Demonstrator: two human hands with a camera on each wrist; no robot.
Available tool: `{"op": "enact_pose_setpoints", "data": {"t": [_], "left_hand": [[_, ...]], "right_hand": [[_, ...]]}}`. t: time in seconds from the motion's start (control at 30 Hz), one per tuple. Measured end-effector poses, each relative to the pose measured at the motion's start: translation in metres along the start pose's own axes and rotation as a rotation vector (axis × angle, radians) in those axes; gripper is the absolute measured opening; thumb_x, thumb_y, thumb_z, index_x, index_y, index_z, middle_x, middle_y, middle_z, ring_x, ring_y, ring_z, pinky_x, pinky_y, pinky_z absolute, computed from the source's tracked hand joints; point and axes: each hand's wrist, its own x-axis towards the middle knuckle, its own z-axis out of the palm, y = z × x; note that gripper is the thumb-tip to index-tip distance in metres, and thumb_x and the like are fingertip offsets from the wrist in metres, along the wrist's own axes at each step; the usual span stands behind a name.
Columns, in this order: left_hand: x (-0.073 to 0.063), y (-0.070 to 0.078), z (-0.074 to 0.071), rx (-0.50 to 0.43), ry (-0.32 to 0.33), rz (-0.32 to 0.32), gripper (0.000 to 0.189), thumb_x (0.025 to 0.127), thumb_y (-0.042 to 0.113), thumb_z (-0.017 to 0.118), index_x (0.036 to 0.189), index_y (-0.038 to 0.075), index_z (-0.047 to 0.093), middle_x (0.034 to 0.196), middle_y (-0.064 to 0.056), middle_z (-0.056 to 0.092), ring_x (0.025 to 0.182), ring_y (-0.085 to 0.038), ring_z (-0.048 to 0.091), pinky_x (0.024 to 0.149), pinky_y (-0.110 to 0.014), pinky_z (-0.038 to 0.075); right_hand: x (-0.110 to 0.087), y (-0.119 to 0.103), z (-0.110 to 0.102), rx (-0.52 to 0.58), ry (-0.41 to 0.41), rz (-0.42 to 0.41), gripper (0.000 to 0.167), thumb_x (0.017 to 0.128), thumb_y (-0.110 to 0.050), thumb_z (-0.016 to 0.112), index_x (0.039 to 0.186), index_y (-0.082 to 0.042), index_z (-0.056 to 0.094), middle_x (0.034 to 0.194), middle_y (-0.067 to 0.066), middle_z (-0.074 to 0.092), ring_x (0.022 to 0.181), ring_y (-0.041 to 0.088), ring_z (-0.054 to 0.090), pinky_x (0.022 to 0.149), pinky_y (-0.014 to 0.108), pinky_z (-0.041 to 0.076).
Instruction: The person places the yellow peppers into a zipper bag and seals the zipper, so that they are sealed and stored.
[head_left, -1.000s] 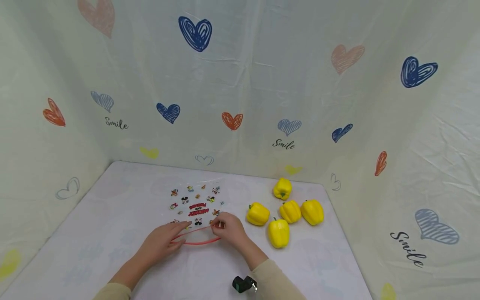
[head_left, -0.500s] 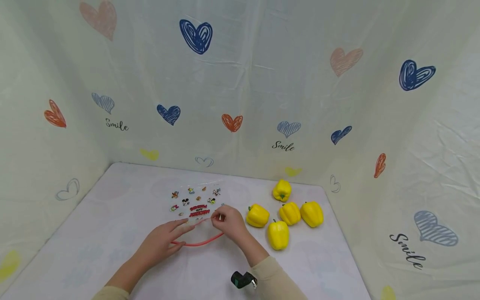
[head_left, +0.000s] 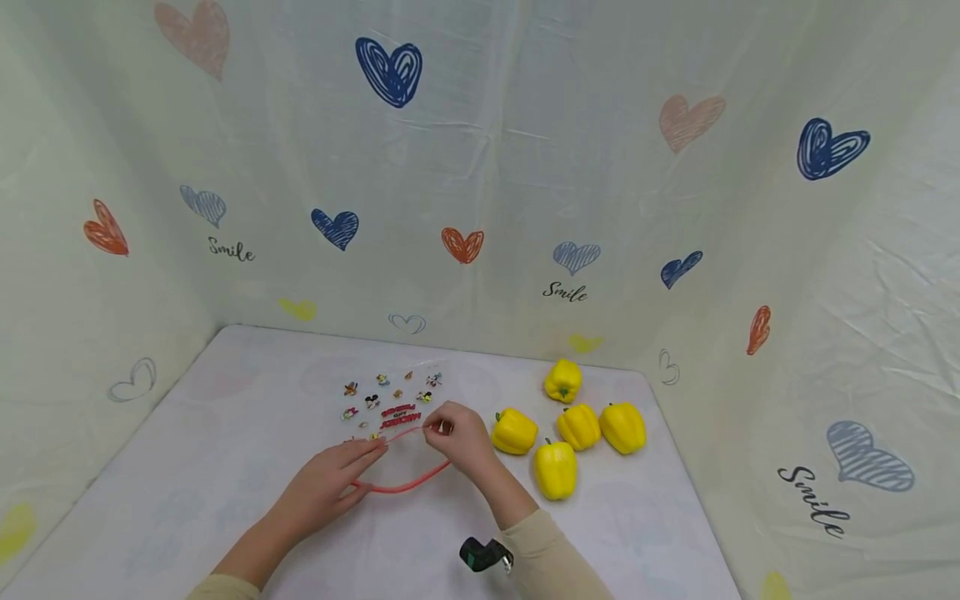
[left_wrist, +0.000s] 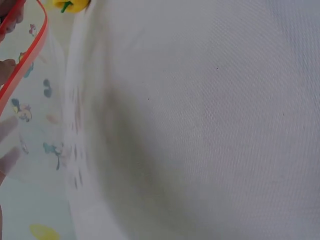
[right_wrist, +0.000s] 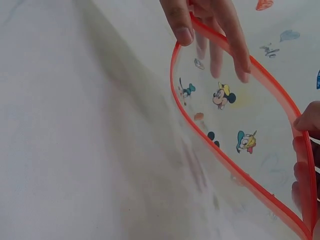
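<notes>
A clear plastic zip bag (head_left: 401, 415) with a red rim and cartoon prints is held up between both hands, its mouth spread wide. My left hand (head_left: 326, 482) holds the left end of the mouth; in the right wrist view the thumb and fingers (right_wrist: 232, 35) lie along the rim on either side of that corner, some seen through the film. With bent fingertips my right hand (head_left: 461, 437) pinches the far edge of the rim, near the right end. The near edge of the red rim bows down towards me. Inside, the bag shows nothing but film and prints.
Several yellow bell peppers (head_left: 557, 469) stand on the white-covered table (head_left: 187, 467), right of the bag. A small black object (head_left: 480, 554) with a shiny metal part lies beside the right sleeve at the front. A curtain (head_left: 510, 192) printed with hearts hangs around the table.
My right hand has risen slightly away from me, drawing the far rim up, and the bag's mouth gapes wider. The left hand has barely moved; the peppers stay in place.
</notes>
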Motion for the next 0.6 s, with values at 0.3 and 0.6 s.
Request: {"op": "enact_pose_setpoints", "data": {"t": [0.3,0.6], "left_hand": [[0.010,0.004,-0.002,0.003,0.029,-0.036,0.074,0.066,0.015,0.086,0.133,0.006,0.059,0.129,-0.006,0.061,0.110,-0.026,0.061,0.087,-0.044,0.054],[0.019,0.005,0.001,0.000,0.052,-0.073,0.081,0.059,0.014,0.091,0.132,0.003,0.059,0.129,-0.009,0.061,0.110,-0.027,0.059,0.083,-0.041,0.056]], "right_hand": [[-0.007,0.001,-0.013,0.074,0.028,-0.046,0.008,0.087,-0.008,0.071,0.094,-0.011,0.074,0.090,-0.005,0.066,0.079,0.010,0.056,0.071,0.027,0.054],[-0.024,0.014,-0.032,0.070,0.206,-0.024,0.018,0.084,-0.008,0.076,0.101,-0.011,0.072,0.098,-0.006,0.066,0.095,0.018,0.059,0.083,0.029,0.053]]}}
